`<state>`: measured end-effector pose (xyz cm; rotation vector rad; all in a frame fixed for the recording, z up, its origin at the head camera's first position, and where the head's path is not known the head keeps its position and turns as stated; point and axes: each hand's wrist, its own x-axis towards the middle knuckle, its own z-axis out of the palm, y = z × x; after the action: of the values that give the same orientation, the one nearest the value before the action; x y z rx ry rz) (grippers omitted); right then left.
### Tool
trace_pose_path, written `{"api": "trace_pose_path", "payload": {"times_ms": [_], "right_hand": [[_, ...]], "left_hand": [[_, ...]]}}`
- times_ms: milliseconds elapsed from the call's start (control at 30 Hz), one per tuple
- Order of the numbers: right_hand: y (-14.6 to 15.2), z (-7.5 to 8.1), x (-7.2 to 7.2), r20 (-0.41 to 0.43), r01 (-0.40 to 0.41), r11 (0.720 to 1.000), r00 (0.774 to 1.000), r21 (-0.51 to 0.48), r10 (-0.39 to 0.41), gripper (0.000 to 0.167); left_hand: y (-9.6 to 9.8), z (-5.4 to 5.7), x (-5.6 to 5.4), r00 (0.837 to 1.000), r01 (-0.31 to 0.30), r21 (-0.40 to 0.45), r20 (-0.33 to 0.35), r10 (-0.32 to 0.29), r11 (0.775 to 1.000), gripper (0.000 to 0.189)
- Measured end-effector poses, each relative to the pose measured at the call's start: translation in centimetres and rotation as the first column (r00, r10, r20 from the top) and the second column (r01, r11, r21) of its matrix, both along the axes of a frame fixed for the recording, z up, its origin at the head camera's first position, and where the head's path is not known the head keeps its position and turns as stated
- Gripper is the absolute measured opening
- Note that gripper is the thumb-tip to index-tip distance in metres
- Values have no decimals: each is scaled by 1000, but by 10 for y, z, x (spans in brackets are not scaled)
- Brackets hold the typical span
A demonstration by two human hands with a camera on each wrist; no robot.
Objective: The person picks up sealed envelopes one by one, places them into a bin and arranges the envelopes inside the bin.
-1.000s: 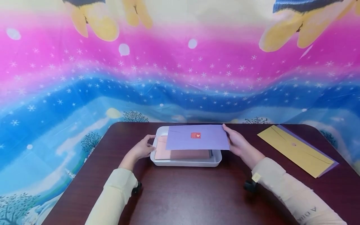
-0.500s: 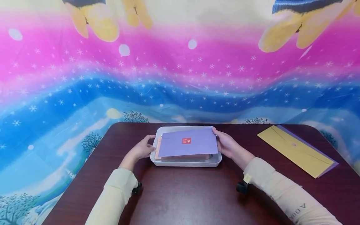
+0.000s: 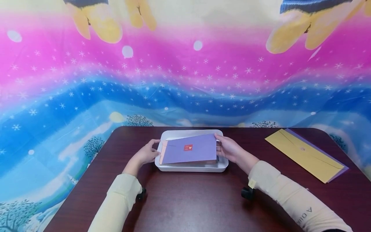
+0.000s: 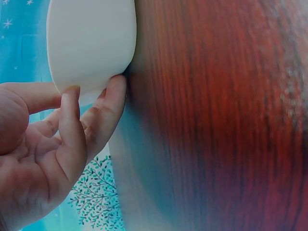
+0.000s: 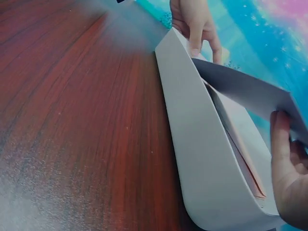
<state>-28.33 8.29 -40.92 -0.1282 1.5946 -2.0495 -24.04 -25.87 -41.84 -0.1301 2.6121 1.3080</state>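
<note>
A purple envelope (image 3: 200,149) with a red heart sticker is in my right hand (image 3: 230,149), which pinches it by its right end. It lies tilted above the white tray (image 3: 191,169), right end raised and left end low over a pink envelope (image 3: 163,153). In the right wrist view, the raised purple envelope (image 5: 245,91) shows its underside, and pinkish envelopes (image 5: 240,149) lie inside the tray. My left hand (image 3: 146,151) holds the tray's left end. The left wrist view shows curved fingers of the left hand (image 4: 62,139) against the tray's outer wall (image 4: 91,43).
On the right side of the dark wooden table (image 3: 185,199) lies a yellow envelope (image 3: 304,156), with a purple one (image 3: 345,170) partly beneath it. A patterned cloth backdrop (image 3: 185,80) hangs behind the table's far edge.
My right hand has moved left and slightly down with the purple envelope. The envelope's left end has sunk toward the tray and now covers most of the pink envelope. My left hand stays still.
</note>
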Motion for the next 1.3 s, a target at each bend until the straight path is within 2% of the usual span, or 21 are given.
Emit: {"api": "trace_pose_path", "payload": {"times_ms": [333,600,867,1300], "right_hand": [[7,2,-2,-22,-59,993,998,99,61,53],[11,12,-1,9,-98,991,995,95,97,66],[17,19,0,1,-126,990,992,56,126,66],[27,18,-4,-30,-152,988,988,20,153,64]], "left_hand": [[0,0,0,1000,-14,-8,17,14,1000,58],[1,1,0,1000,-8,-10,7,8,1000,57],[0,3,0,1000,3,10,-5,-3,1000,58],[0,1,1,1000,-7,17,2,7,1000,58]]}}
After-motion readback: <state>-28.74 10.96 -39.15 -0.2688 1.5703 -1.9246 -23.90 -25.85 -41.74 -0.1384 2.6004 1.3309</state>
